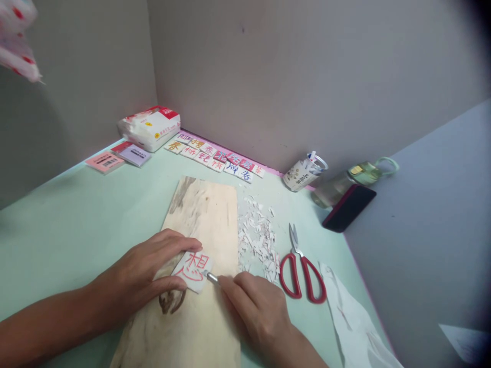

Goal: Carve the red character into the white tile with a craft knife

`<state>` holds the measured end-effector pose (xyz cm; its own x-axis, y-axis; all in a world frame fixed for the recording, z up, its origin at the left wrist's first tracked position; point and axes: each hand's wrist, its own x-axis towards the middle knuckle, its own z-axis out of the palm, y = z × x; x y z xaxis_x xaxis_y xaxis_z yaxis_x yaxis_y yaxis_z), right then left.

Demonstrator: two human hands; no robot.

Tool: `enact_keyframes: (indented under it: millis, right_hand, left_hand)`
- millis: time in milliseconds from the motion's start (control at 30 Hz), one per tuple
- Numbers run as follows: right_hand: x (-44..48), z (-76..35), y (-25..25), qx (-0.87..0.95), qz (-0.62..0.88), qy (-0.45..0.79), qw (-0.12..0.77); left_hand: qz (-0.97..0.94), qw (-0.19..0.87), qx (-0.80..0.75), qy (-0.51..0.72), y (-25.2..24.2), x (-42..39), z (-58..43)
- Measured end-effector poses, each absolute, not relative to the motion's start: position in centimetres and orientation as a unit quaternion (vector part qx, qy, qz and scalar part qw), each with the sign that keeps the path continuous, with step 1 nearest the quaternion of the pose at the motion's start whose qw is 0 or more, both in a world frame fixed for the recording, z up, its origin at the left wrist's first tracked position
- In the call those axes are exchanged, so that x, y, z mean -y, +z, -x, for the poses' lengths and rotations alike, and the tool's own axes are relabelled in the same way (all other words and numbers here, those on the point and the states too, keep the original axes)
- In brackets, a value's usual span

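A small white square tile (193, 272) bears a red handwritten character and lies on a long wooden board (215, 220). My left hand (153, 271) pins it down, thumb on the lower left edge and a finger at the top. In my right hand (259, 304) is a slim craft knife (212, 278) with a metal collar; its tip touches the tile's right side. My fingers hide most of the knife's handle. White scraps (258, 237) are scattered just right of the board.
Scissors (301, 271) with red handles lie right of the scraps, near a crumpled white tissue (353, 319). Rows of lettered tiles (217, 158), a tissue pack (153, 128), small packets (120, 156), a pen can (305, 173), a bottle (337, 186) and a phone (349, 208) stand along the walls.
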<state>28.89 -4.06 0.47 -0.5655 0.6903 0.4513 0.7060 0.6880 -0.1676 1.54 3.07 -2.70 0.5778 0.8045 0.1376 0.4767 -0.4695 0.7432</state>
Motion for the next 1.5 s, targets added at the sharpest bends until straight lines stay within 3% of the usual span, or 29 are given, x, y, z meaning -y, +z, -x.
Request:
enact_keyframes:
  millis: [333,500,1033,1300,1500]
  right_hand:
    - [3.3,-29.9,0.6,0.895,0.382,-0.051,0.226]
    - [4.1,-29.2,1.0,0.885,0.404,-0.133,0.189]
    - [5.3,-28.1,1.0,0.873,0.404,-0.182,0.205]
    - [3.8,-29.2,0.0,0.845,0.444,-0.004,0.297]
    - [4.2,-28.7,1.0,0.731,0.543,0.291,0.293]
  left_hand:
    - [-0.835,0.34,-0.35,0.254,-3.3,-3.5,-1.4]
    - [-0.829,0.347,-0.351,0.262,-2.8,-3.4,-1.7]
    - [-0.841,0.305,-0.37,0.251,-2.2,-2.6,-2.5]
    - [-0.824,0.325,-0.372,0.278,-2.9,-2.7,-2.2]
    - [-0.829,0.346,-0.338,0.28,-3.3,-2.8,-2.1]
